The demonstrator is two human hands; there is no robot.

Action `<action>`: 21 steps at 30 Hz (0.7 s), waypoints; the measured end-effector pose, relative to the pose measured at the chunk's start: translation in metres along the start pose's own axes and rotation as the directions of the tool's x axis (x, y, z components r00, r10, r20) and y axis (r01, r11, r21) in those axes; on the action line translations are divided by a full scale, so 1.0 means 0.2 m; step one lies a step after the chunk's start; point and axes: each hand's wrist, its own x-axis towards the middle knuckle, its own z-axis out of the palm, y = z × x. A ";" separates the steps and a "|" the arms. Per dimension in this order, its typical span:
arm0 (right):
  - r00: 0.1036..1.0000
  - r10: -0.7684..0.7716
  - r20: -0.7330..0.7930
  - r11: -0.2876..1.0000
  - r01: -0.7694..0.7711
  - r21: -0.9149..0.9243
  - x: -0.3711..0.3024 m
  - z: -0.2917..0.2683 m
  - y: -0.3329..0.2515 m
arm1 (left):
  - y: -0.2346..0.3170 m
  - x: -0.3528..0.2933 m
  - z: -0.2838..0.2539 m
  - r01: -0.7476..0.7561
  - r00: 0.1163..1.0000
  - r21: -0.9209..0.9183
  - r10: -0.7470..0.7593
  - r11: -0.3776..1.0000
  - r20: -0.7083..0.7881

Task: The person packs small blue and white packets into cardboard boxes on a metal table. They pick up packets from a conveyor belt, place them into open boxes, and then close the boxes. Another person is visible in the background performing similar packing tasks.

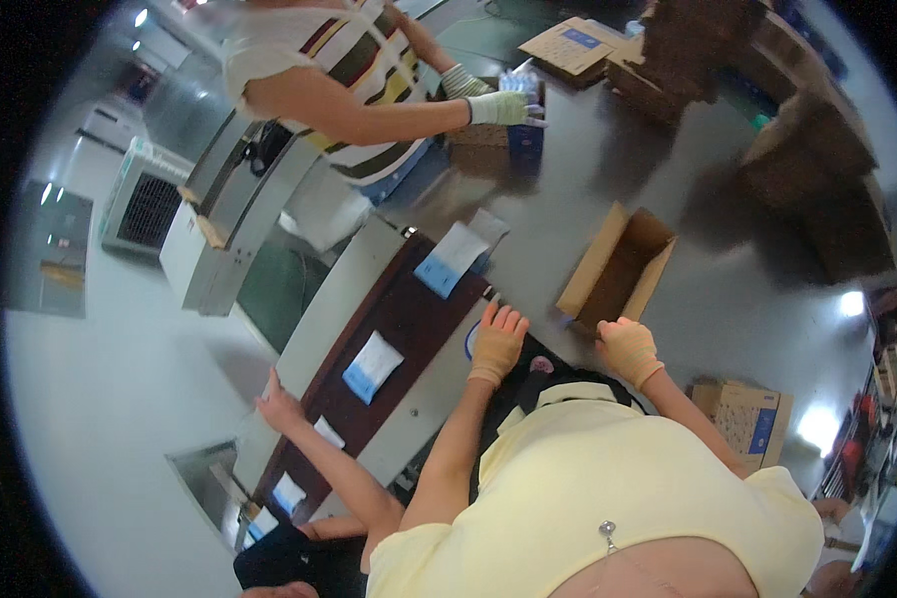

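My left hand, in a yellowish glove that leaves the fingertips bare, rests near the end of the conveyor with its fingers stretched out and nothing in them. Gloved the same way, my right hand is closed at the near edge of an open cardboard box, which stands on the metal table. The brown conveyor belt carries several white and blue packets. At the belt's end, a white and blue packet lies partly against another pale packet.
Across the table, a co-worker's gloved hands hold packets over a carton. Another person's arm reaches over the belt at left. Brown cartons stand at the far right; a carton sits beside my right arm.
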 end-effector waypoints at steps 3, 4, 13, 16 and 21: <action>0.999 0.028 0.038 1.000 -0.028 0.000 0.01 -0.02 -0.02 | -0.01 -0.02 0.01 0.012 1.000 -0.013 -0.012 1.000 0.012; 0.998 0.043 0.046 0.999 -0.042 -0.009 0.01 -0.02 -0.03 | -0.01 -0.03 0.03 0.024 0.999 0.000 -0.024 1.000 0.022; 0.998 0.040 0.039 0.998 -0.038 -0.046 0.02 -0.03 -0.04 | -0.02 -0.01 -0.17 0.189 0.982 -0.359 -0.164 0.914 0.099; 0.999 0.019 0.040 0.999 -0.018 -0.037 0.02 -0.05 -0.03 | -0.18 -0.02 -0.41 0.315 0.948 -0.350 -0.278 0.882 0.155; 0.997 0.006 0.083 0.999 -0.003 -0.034 0.04 -0.03 -0.03 | -0.68 -0.45 -0.68 0.731 0.679 -0.030 -0.730 0.682 -0.078</action>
